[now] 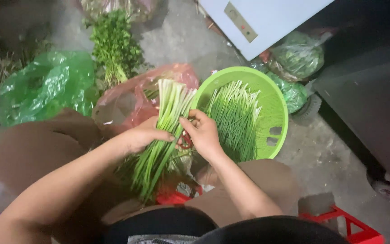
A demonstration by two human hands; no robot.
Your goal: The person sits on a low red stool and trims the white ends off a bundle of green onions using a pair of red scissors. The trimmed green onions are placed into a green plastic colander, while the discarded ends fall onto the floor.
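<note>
My left hand grips a thick bunch of green stalks with pale ends, holding it upright over my lap. My right hand pinches the same bunch at its middle, fingers on a red rubber band around the stalks. Just right of my hands stands a bright green plastic basket holding a pile of loose green stalks. My knees in brown trousers frame both hands.
A red plastic bag lies behind the bunch. A green plastic bag sits at the left, a leafy herb bundle beyond it. Bagged greens and a white box are at the upper right. A red stool shows below.
</note>
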